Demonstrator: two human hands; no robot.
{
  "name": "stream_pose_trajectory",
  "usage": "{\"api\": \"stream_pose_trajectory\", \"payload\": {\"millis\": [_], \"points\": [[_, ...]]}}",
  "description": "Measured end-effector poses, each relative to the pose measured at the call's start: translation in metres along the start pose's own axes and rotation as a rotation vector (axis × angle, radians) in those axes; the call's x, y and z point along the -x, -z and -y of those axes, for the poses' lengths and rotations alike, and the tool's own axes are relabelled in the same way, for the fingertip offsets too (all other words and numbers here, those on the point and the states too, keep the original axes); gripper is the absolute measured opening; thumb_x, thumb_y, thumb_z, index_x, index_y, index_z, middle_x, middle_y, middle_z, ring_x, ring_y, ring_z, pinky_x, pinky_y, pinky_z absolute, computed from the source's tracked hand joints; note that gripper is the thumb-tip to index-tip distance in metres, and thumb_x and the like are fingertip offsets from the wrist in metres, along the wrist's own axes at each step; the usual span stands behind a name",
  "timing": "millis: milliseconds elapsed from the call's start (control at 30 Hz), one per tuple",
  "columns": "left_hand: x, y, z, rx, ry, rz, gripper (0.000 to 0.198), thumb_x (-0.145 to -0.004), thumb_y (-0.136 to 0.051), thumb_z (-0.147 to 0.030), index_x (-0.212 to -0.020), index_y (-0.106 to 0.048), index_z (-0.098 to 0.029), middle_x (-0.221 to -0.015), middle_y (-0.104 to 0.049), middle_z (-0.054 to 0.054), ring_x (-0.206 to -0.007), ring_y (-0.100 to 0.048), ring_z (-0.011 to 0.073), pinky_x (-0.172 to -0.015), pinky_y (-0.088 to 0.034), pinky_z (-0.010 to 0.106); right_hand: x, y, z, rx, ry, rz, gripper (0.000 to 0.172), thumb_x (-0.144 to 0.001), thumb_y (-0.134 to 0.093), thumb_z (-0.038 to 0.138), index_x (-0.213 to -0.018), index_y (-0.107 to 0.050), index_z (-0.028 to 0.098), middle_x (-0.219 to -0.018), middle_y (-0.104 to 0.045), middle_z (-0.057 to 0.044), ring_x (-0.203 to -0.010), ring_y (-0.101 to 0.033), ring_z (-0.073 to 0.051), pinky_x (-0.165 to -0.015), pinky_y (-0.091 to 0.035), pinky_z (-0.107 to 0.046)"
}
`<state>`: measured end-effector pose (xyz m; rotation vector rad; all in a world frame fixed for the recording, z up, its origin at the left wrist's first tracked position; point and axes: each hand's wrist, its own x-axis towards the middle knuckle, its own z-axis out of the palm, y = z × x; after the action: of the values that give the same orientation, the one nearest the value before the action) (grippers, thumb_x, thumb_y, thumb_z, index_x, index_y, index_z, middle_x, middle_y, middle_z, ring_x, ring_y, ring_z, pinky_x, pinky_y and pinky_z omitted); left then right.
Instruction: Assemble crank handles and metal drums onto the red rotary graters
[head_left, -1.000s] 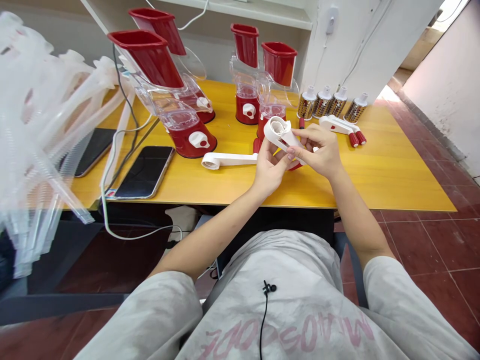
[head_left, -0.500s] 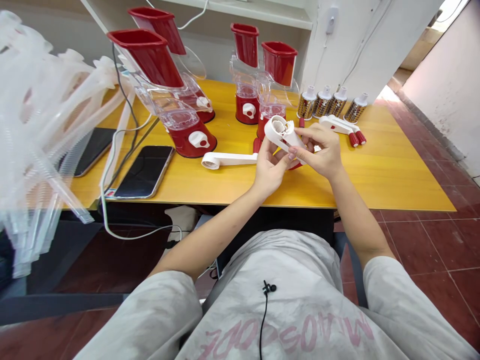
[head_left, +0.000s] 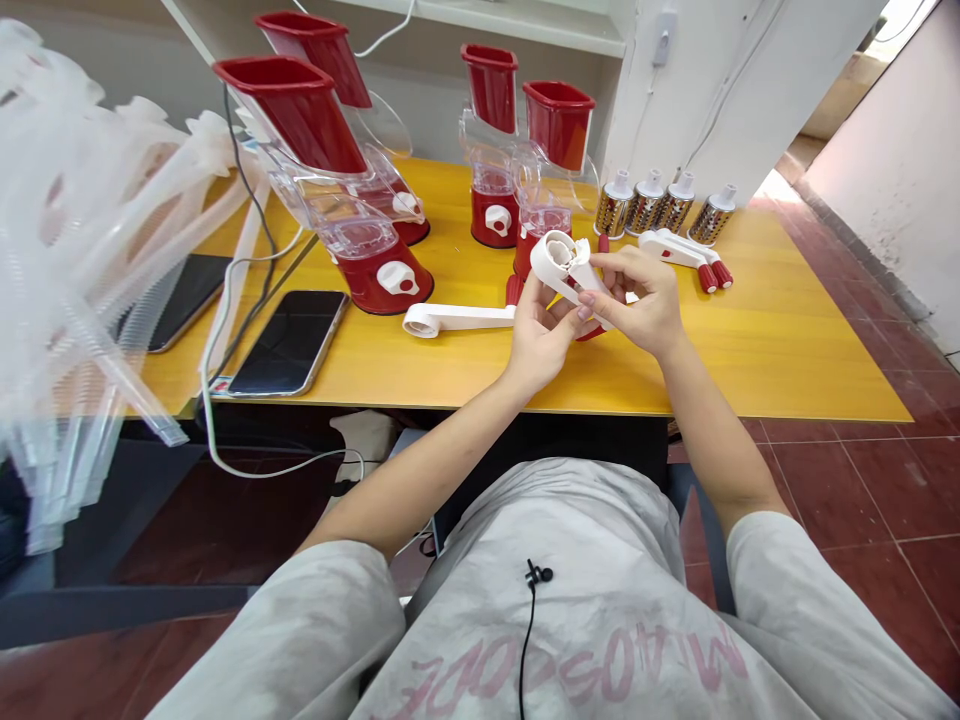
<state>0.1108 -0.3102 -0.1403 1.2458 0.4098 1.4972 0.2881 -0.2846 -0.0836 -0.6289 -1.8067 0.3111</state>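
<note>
Just above the table's front half, a white crank handle (head_left: 551, 262) with a round socket end is held up between both hands. My left hand (head_left: 541, 338) is closed around it from below. My right hand (head_left: 643, 298) pinches a white plastic piece (head_left: 580, 262) against the crank, close to the socket; its exact kind I cannot make out. A second crank handle (head_left: 457, 319), white with a red grip, lies left of my left hand. Two more white crank handles (head_left: 675, 248) with red grips rest to the right.
Several red rotary graters (head_left: 386, 270) with clear bodies stand along the back. Metal grating drums (head_left: 643, 212) line the back right. A phone (head_left: 289, 343) and cables lie left, beside a bundle of translucent tubes (head_left: 112, 250). The table's front edge runs below my wrists.
Almost nothing differs. Both hands keep the same grip on the white parts, with only a very slight shift.
</note>
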Motion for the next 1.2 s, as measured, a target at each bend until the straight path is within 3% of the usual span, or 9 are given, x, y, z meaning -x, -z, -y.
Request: {"api": "stream_pose_trajectory", "payload": {"millis": [400, 800, 967, 1100, 1200], "points": [[0.000, 0.001, 0.000, -0.033, 0.008, -0.039, 0.101, -0.086, -0.104, -0.069, -0.171, -0.057, -0.043, -0.179, -0.063, 0.014, -0.157, -0.073, 0.0401, -0.120, -0.071, 0.055, -0.004, 0.002, -0.001, 0.019, -0.095, 0.085, 0.069, -0.093, -0.087, 0.087, -0.126, -0.094, 0.027, -0.083, -0.064, -0.001, -0.069, -0.048, -0.015, -0.062, -0.042, -0.032], [0.001, 0.002, 0.001, -0.083, -0.040, -0.019, 0.091, -0.090, -0.100, -0.068, -0.166, -0.064, -0.034, -0.170, -0.070, 0.015, -0.157, -0.072, 0.0391, -0.124, -0.068, 0.052, -0.006, 0.006, -0.002, 0.041, -0.062, 0.133, 0.062, -0.096, -0.091, 0.079, -0.128, -0.097, 0.027, -0.086, -0.061, 0.001, -0.067, -0.046, -0.011, -0.062, -0.039, -0.030], [0.004, 0.009, 0.008, -0.038, -0.021, -0.046, 0.080, -0.089, -0.095, -0.070, -0.157, -0.070, -0.036, -0.167, -0.072, 0.011, -0.152, -0.075, 0.0367, -0.118, -0.072, 0.053, -0.006, 0.005, 0.004, 0.142, -0.042, 0.184, 0.062, -0.099, -0.087, 0.079, -0.132, -0.096, 0.027, -0.086, -0.059, 0.000, -0.070, -0.047, -0.014, -0.067, -0.046, -0.033], [0.004, 0.006, 0.005, -0.031, -0.013, -0.096, 0.073, -0.098, -0.083, -0.077, -0.158, -0.070, -0.037, -0.169, -0.071, 0.011, -0.148, -0.078, 0.0345, -0.114, -0.074, 0.050, 0.001, -0.001, 0.013, 0.291, 0.024, 0.183, 0.053, -0.111, -0.079, 0.065, -0.146, -0.090, 0.027, -0.095, -0.063, -0.004, -0.079, -0.056, -0.019, -0.077, -0.055, -0.037], [0.002, 0.001, -0.001, -0.073, -0.008, -0.178, 0.069, -0.100, -0.085, -0.076, -0.153, -0.074, -0.035, -0.164, -0.075, 0.011, -0.150, -0.077, 0.0343, -0.112, -0.074, 0.044, 0.008, -0.008, 0.018, 0.401, 0.029, 0.197, 0.046, -0.113, -0.073, 0.046, -0.155, -0.086, 0.029, -0.103, -0.066, -0.006, -0.086, -0.061, -0.022, -0.082, -0.056, -0.038]]}}
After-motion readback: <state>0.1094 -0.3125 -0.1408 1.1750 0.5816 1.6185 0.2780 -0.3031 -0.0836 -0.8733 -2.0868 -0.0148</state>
